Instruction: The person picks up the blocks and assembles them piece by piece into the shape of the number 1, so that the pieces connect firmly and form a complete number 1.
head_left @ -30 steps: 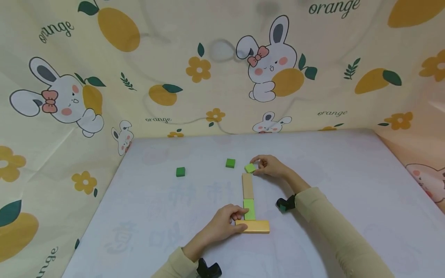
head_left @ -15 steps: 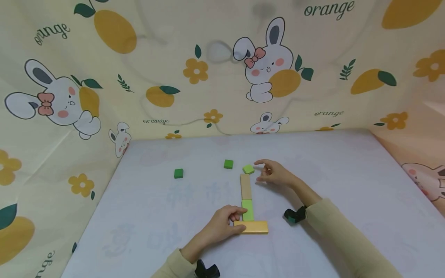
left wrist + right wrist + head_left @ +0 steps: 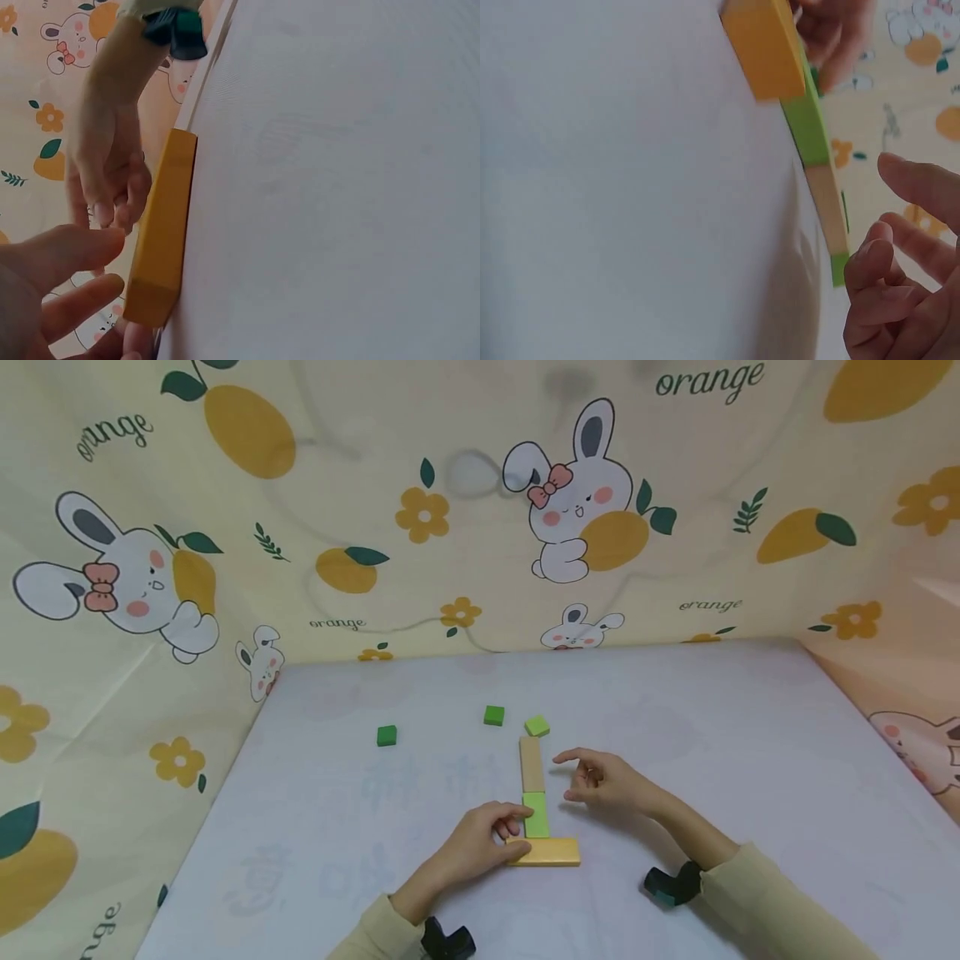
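One white table (image 3: pixel 315 777) bears six blocks (image 3: pixel 532 764), left grip (image 3: pixel 474 842) apart on two, right grip (image 3: pixel 613 783) apart.

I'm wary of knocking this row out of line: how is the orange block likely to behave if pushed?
The orange block looks stiff, with straight edges and crisp corners, so it probably won't bend. Lying flat, it would likely slide rather than roll or tip. Its slightly shiny top suggests fingers might slip a little.

The left hand (image 3: pixel 474 838) hid part of the orange block (image 3: pixel 553 852). The head view cut off the counter (image 3: pixel 712 718) along its near edge; its marks (image 3: pixel 258 875) were too blurred to read.
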A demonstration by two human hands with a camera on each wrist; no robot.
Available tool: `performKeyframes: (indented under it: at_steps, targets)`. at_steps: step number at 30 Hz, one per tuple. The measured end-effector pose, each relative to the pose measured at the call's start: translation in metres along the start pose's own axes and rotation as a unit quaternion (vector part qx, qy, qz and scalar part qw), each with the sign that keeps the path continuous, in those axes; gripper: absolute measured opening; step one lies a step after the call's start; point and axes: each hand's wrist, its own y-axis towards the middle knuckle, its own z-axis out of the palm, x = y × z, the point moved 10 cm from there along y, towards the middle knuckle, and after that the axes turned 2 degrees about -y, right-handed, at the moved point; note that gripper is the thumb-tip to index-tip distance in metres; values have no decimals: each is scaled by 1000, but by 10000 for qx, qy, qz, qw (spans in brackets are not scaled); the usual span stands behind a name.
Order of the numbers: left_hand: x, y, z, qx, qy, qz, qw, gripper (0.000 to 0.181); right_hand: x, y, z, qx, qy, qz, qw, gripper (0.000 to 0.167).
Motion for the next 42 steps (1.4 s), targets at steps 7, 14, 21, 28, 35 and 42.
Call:
performKeyframes:
  at_steps: [7, 14, 21, 28, 35, 42]
  targets:
    - [2, 2, -9, -141, -47, 50, 9999, 31, 16, -18, 20, 216, 360, -246, 9988, 46]
    - [11, 10, -24, -430, -211, 31, 9988, 27, 19, -27, 45, 716, 716, -131, 9948, 44]
    - [21, 24, -44, -888, -286, -53, 9956, 27, 17, -29, 52, 850, 683, -55, 9940, 44]
    - [33, 45, -73, -1434, -247, -228, 9891, 29, 15, -28, 56, 929, 556, -56, 9941, 44]
    - [48, 68, -96, -1748, -257, -270, 9839, 32, 15, -29, 54, 877, 427, 48, 9952, 43]
    - [57, 90, -110, -1876, -179, -305, 9816, 36, 18, -29, 54, 915, 539, -2, 9943, 43]
